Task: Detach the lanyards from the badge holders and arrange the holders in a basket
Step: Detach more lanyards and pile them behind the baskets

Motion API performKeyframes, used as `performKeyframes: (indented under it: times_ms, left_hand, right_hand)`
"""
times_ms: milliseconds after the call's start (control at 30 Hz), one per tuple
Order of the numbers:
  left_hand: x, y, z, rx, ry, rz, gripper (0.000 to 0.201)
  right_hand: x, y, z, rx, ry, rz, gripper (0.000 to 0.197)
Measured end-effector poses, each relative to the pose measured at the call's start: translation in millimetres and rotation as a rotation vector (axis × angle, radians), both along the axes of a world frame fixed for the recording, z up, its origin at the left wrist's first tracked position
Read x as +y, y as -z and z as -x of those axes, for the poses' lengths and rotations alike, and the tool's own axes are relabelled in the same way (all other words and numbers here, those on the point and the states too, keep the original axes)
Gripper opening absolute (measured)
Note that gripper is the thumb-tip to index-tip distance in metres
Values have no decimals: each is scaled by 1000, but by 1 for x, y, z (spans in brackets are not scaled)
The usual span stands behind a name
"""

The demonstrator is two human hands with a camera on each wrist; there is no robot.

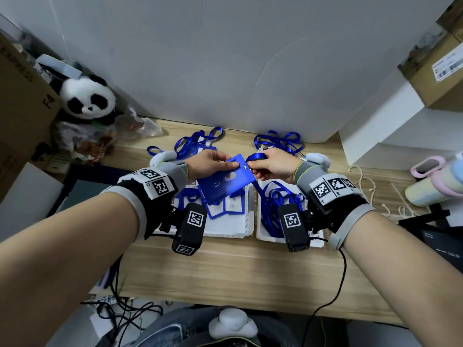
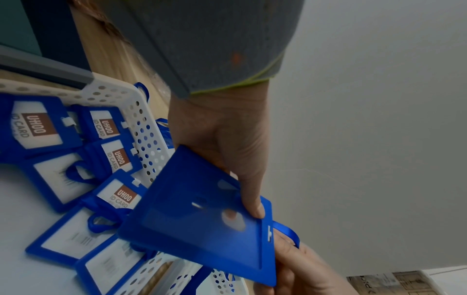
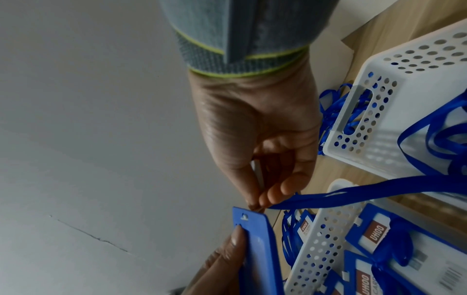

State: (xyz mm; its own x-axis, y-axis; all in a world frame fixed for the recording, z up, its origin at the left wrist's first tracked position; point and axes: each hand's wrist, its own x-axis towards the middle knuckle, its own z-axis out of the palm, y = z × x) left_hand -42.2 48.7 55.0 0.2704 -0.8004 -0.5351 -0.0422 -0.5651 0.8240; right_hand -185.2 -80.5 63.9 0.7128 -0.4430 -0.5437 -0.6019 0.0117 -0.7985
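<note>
The step in hand looks like unhooking one lanyard (image 1: 255,156) from a blue badge holder (image 1: 224,182), held in the air above the two white baskets on the wooden surface (image 1: 225,266). The left hand (image 1: 213,164) grips the holder by its top edge, thumb on its face. The right hand (image 1: 271,166) pinches the lanyard's end at the holder's slot, fingers curled. Next, I judge, the clip must come free, then the holder goes into the left basket (image 1: 246,221) with the other holders.

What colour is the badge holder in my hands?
Blue: the badge holder shows best in the left wrist view.
</note>
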Motion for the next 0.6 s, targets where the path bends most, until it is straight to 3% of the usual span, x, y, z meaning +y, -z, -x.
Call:
performKeyframes:
  times_ms: [133,267,400,600]
  left_hand:
    - [1,-2,-1,36,18,5,10]
    - [-1,-4,-1,-29,-13,-17,10]
    - [-6,-6,1,-132,0,-79,21]
    - [-8,-8,1,-116,66,-105,23]
  right_hand:
    - [3,0,0,-45,4,-81,10]
    - [5,-1,0,-69,70,-219,13]
    - [6,3,-1,-39,-12,-35,9]
    - [6,8,-5,-17,-75,108,34]
